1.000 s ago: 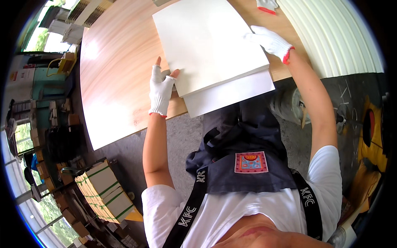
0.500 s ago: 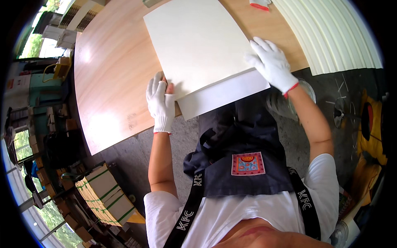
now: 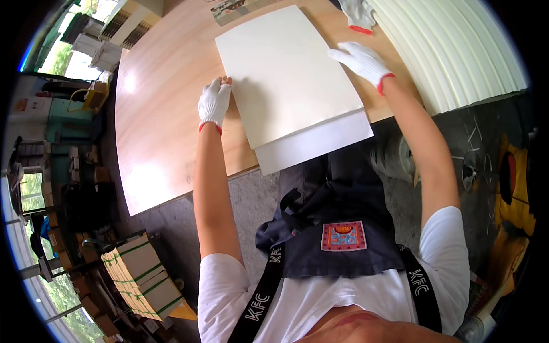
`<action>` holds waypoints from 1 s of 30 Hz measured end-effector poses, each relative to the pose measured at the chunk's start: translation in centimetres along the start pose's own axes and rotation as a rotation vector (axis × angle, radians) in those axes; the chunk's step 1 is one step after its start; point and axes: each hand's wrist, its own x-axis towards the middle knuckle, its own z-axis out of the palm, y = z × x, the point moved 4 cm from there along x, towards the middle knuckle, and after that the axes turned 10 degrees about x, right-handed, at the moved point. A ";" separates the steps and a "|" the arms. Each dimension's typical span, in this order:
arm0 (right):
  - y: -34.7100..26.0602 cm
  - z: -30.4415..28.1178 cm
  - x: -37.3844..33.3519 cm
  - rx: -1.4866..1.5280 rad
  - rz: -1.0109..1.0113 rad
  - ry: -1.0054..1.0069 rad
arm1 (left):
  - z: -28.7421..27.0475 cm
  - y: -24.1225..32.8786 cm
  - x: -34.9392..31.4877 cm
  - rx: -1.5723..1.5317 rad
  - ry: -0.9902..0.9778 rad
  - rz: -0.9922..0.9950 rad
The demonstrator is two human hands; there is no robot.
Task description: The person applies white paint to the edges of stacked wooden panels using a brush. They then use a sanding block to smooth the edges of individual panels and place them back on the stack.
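A large white sheet (image 3: 291,74) lies on the wooden table. Beneath its near end another white sheet (image 3: 314,146) sticks out past the table's front edge. At the left border of the upper sheet is my left hand (image 3: 214,104) in a white glove with some bare fingertips; its fingers are curled in and closed at the sheet's edge. My right hand (image 3: 361,62), also gloved in white with a red cuff, rests by the right border. Its fingers are stretched out, with the tips over the sheet and nothing held.
Ridged cream-white stacked material (image 3: 452,57) stands at the right of the table (image 3: 166,120). A spare glove (image 3: 359,16) and a printed box-like item (image 3: 237,10) lie at the far side. Bundles with green straps (image 3: 143,274) stand on the floor at lower left.
Both hands have moved farther up along the sheet's sides. My left fingers have curled in more. In the picture the sheets and table sit lower, and more of the spare glove shows.
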 end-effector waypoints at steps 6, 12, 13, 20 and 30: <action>-0.9 3.0 1.0 -0.119 -0.090 0.165 | 0.1 2.4 -0.4 0.050 -0.099 -0.115; -3.4 1.7 6.2 -0.020 -0.152 0.147 | 1.3 0.8 -11.6 -0.231 0.145 0.070; -3.6 1.8 7.6 0.023 -0.201 0.131 | 1.3 1.5 -14.5 -0.044 0.173 0.148; -9.3 2.1 13.0 -0.370 -0.319 0.155 | 2.1 2.8 -20.1 -0.075 0.259 0.155; -9.6 1.0 14.9 -0.052 -0.160 -0.069 | 2.4 3.0 -19.8 -0.068 0.236 0.156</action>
